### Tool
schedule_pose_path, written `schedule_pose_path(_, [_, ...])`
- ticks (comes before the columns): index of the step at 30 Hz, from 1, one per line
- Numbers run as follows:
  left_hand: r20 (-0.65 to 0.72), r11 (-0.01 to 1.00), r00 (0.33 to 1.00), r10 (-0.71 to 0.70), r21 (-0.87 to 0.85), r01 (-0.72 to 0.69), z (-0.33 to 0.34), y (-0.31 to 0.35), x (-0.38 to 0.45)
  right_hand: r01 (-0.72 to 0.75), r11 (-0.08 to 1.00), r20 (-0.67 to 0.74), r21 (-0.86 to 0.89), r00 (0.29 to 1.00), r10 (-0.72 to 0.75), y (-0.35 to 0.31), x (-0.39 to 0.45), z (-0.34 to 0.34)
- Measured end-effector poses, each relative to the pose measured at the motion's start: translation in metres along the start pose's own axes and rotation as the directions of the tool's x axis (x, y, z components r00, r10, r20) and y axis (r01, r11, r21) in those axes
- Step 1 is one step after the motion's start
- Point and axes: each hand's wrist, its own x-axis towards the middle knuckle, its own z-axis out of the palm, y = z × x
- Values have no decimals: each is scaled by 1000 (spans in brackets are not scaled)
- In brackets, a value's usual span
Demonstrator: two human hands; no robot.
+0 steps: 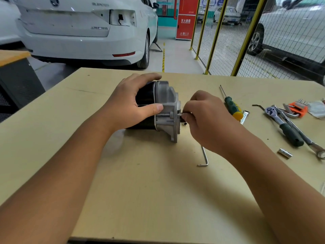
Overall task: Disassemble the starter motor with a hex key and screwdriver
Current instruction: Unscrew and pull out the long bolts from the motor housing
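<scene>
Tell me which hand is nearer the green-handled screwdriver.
Right. The right hand sits just left of the green-handled screwdriver, pinching a hex key; the left hand grips the starter motor beyond it.

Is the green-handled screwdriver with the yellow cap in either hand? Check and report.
No. The green-handled screwdriver with the yellow cap lies untouched on the tan wooden table, to the right of the right hand.

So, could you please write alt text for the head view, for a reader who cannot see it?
A person's left hand grips a starter motor on a table while the right hand pinches a small tool at its bolt; a screwdriver and ratchet lie to the right.
</scene>
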Motion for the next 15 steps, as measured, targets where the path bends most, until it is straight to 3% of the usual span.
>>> schedule_pose_path(7, [3, 1000, 1000, 6, 11, -6, 0, -2, 1, 52, 992, 18, -114, 999, -50, -2, 2, -4])
schedule_pose_path(15, [5, 1000, 1000, -6, 11, 6, -1, 0, 0, 52, 999, -23, 10, 998, -51, 1, 0, -5])
